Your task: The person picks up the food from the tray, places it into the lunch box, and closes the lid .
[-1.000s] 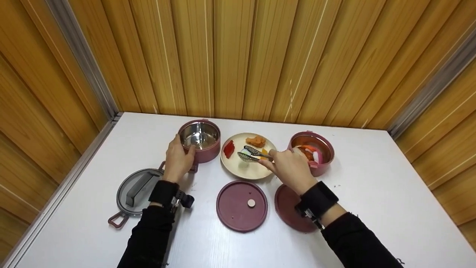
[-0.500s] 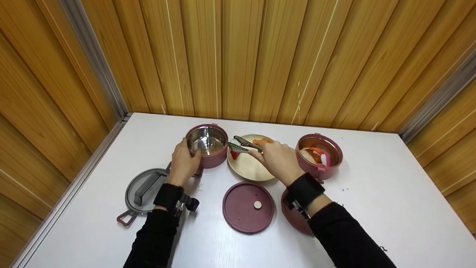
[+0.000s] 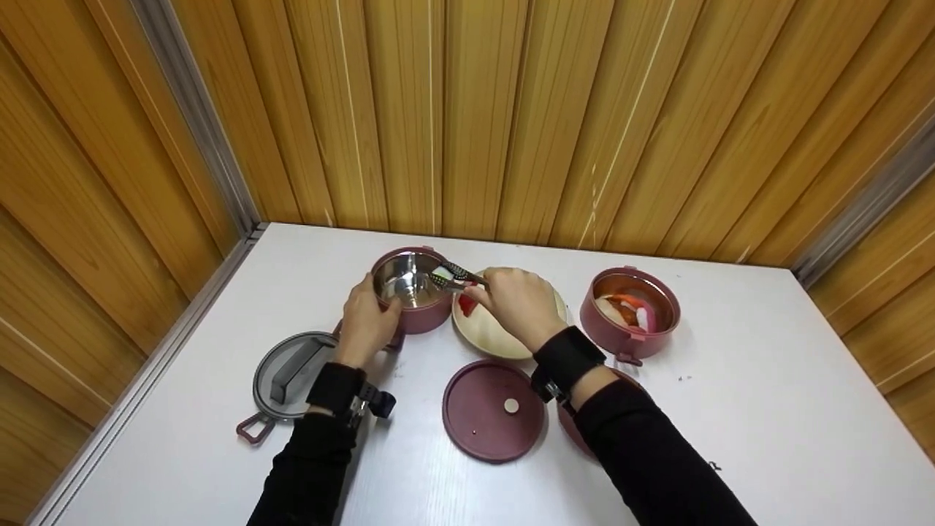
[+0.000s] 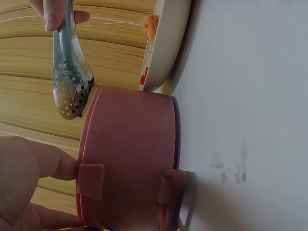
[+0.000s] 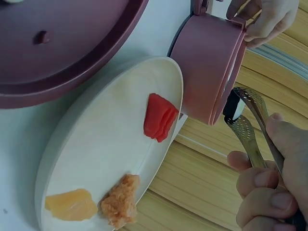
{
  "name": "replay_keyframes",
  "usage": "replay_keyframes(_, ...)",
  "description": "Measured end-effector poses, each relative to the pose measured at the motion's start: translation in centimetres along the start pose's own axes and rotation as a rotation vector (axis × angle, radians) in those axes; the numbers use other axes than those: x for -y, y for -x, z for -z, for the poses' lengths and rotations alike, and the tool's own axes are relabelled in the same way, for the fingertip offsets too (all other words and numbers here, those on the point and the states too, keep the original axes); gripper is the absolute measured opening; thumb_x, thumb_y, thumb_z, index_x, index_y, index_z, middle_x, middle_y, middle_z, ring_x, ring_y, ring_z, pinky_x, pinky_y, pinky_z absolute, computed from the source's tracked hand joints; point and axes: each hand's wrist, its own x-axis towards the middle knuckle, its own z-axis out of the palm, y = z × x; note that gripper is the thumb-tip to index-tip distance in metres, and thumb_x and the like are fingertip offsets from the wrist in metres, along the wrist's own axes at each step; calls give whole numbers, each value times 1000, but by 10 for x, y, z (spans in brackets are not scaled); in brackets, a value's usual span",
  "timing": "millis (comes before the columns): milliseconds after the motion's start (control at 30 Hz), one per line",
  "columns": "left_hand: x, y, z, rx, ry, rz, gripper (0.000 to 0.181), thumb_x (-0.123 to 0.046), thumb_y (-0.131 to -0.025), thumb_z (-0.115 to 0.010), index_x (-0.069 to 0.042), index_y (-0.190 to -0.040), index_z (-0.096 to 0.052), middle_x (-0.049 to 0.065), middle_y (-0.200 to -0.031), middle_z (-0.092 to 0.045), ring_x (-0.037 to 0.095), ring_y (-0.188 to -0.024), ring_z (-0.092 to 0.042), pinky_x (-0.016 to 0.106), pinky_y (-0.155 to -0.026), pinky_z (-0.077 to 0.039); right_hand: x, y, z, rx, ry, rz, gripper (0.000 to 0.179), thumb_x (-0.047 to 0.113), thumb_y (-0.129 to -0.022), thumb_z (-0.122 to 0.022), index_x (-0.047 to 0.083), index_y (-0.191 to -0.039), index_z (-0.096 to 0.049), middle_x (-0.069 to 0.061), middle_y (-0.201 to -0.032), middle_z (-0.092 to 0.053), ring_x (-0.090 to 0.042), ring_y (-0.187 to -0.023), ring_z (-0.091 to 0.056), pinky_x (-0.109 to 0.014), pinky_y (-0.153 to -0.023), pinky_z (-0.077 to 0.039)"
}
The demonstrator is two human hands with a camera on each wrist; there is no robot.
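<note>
Tongs (image 4: 70,67) clasped in right hand (image 3: 522,303), pinching black-and-white piece (image 5: 237,109) at 2 o'clock of pot (image 3: 426,320); left hand (image 3: 369,321) gripping pot rim. Likely light, softish, slippery; best held gently across middle. Count: 1 tongs, 2 pots, 1 plate (image 5: 106,120), 2 maroon lids (image 3: 486,413), 1 glass lid (image 3: 296,369); on plate, 1 red chunk (image 5: 159,118), 1 yellow chunk (image 5: 72,205), 1 orange chunk (image 5: 120,199).

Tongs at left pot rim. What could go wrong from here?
The black-and-white piece is pinched near the ends of the tongs, so it might slip and land on the plate beside the left pot. The tongs could also knock the rim, though the left hand holds it.
</note>
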Motion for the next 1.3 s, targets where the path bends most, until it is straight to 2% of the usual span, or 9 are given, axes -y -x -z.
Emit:
replay_keyframes(167, -1, 2, -1, -18, -6, -26, 75, -17, -105, -62, 17, -165, -31, 42, -166, -41, 55, -158, -42, 61, -134, -35, 8, -6, -9, -48, 43, 29, 45, 48, -106, -70, 8, -86, -74, -17, -82, -78, -43, -74, -77, -59, -61, -61)
replay_keyframes(367, -1, 3, -1, -16, -9, -24, 75, -19, -106, -61, 17, -165, -31, 41, -167, -41, 54, -159, -42, 61, -134, -35, 18, -13, -21, -58, 74, 41, 45, 45, -105, -72, 6, -81, -72, -16, -78, -77, -42, -73, -77, -57, -59, -62)
replay_keyframes(633, 2, 1, -4, -41, 1, -27, 77, -22, -103, -62, 14, -166, -34, 40, -164, -45, 55, -156, -45, 65, -131, -38, 31, -20, -31, 6, 97, 12, 47, 47, -105, -72, 1, -97, -78, -21, -90, -81, -41, -78, -79, -56, -65, -65)
replay_keyframes(1100, -3, 6, 0, -17, -10, -2, 75, -18, -106, -62, 14, -167, -31, 39, -168, -41, 52, -160, -41, 59, -135, -35, 38, -22, -38, 22, 87, 10, 48, 46, -106, -72, -1, -100, -79, -24, -94, -81, -43, -82, -80, -56, -67, -66)
replay_keyframes(1233, 3, 2, 0, -28, 21, -41, 76, -20, -104, -64, 14, -165, -34, 39, -166, -44, 52, -158, -44, 59, -134, -37, 39, -22, -38, 15, 88, 12, 48, 46, -106, -71, 0, -98, -79, -23, -92, -81, -42, -80, -79, -55, -66, -66)
replay_keyframes(1300, 19, -9, -9, -55, 22, -61, 79, -24, -102, -67, 14, -164, -38, 38, -164, -48, 52, -156, -47, 61, -131, -40, 39, -22, -38, 14, 83, 15, 48, 46, -106, -71, -1, -98, -78, -23, -91, -80, -41, -79, -79, -55, -65, -66)
